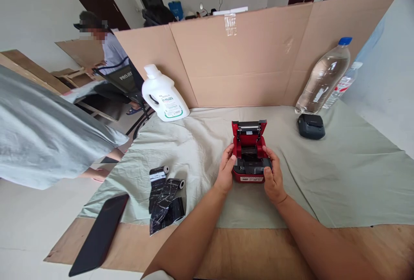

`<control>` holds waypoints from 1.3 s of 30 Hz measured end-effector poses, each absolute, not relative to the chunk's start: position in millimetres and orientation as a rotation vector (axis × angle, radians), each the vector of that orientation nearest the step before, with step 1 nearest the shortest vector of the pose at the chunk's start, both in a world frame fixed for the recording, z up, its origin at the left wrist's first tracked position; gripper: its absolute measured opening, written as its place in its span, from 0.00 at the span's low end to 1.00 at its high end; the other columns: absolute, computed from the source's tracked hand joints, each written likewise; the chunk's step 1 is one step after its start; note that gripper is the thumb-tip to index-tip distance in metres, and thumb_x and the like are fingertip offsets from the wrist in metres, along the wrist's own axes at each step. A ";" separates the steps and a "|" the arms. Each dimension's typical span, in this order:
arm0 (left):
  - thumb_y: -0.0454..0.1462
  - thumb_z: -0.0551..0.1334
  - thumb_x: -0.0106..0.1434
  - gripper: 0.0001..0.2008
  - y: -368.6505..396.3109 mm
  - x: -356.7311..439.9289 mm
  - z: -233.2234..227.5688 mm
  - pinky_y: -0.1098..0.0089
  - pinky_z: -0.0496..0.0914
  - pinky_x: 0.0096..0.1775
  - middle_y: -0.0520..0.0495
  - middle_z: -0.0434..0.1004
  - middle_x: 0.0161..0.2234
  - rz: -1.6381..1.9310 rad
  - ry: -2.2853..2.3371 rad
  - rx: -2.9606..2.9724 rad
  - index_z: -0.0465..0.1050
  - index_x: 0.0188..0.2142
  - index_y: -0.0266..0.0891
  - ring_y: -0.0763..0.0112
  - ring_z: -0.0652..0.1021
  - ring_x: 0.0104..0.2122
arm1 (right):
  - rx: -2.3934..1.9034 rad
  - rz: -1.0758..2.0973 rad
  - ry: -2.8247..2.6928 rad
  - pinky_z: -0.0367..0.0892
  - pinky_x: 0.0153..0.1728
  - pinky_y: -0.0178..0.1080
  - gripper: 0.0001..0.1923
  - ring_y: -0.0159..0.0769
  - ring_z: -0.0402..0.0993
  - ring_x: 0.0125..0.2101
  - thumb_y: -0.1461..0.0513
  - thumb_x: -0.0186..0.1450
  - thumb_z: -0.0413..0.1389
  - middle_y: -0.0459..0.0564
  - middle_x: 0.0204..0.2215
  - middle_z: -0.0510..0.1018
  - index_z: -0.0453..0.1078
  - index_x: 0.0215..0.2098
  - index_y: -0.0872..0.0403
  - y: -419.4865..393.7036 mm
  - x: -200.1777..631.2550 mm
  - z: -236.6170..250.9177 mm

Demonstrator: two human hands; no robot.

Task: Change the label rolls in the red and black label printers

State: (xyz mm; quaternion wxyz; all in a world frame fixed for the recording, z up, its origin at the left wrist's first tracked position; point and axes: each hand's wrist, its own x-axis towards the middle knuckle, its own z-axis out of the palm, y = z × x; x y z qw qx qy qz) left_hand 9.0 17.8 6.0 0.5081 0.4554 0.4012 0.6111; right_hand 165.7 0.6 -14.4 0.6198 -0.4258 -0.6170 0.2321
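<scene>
A small red label printer [249, 152] sits in the middle of the grey-green cloth [339, 176] with its lid flipped up and its black inner bay showing. My left hand [225, 170] grips its left side and my right hand [272, 175] grips its right side, thumbs on the front top edge. To the left lie two rolls in black wrapping [165, 198], their white cores pointing up-right.
A black phone [100, 233] lies at the front left edge. A white jug [163, 95] stands back left, a clear water bottle [323, 79] and a small black printer [311, 126] back right. A cardboard screen [246, 60] walls the far side. Other people sit behind and at left.
</scene>
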 end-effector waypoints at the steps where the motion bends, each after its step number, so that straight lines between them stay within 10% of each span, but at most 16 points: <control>1: 0.47 0.57 0.64 0.22 18.6 7.2 8.7 0.57 0.61 0.59 0.41 0.66 0.59 1.505 1.073 1.206 0.66 0.54 0.41 0.58 0.67 0.59 | -0.981 0.528 -1.427 0.57 0.61 0.59 0.27 0.48 0.61 0.60 0.49 0.70 0.43 0.57 0.60 0.64 0.56 0.63 0.50 1.0 166.6 -14.1; 16: 0.34 0.66 0.54 0.12 86.9 47.0 95.8 0.53 0.58 0.55 0.39 0.81 0.42 -0.257 1.579 2.490 0.79 0.39 0.38 0.51 0.72 0.50 | -0.961 0.444 -1.458 0.59 0.58 0.59 0.23 0.47 0.63 0.58 0.50 0.71 0.41 0.56 0.57 0.67 0.60 0.59 0.51 6.5 168.7 -16.7; 23: 0.36 0.67 0.52 0.11 90.4 47.6 85.3 0.51 0.58 0.55 0.35 0.81 0.37 -0.170 1.614 2.477 0.80 0.36 0.37 0.46 0.72 0.50 | -0.964 0.430 -1.464 0.59 0.59 0.59 0.22 0.47 0.64 0.57 0.52 0.71 0.42 0.56 0.57 0.68 0.61 0.58 0.52 6.7 169.9 -17.5; 32: 0.37 0.63 0.56 0.17 68.1 -16.3 96.5 0.64 0.69 0.46 0.42 0.78 0.44 0.755 1.021 1.754 0.72 0.45 0.36 0.64 0.77 0.42 | -0.956 0.431 -1.477 0.57 0.59 0.60 0.25 0.48 0.63 0.58 0.50 0.71 0.41 0.58 0.57 0.68 0.61 0.59 0.53 8.0 172.6 -19.9; 39: 0.42 0.66 0.50 0.21 51.1 -162.1 104.2 0.64 0.68 0.45 0.45 0.78 0.42 0.198 1.414 1.725 0.73 0.44 0.38 0.59 0.76 0.43 | -0.949 0.419 -1.441 0.57 0.58 0.60 0.25 0.49 0.64 0.57 0.49 0.70 0.42 0.58 0.56 0.69 0.63 0.57 0.54 7.3 169.1 -16.6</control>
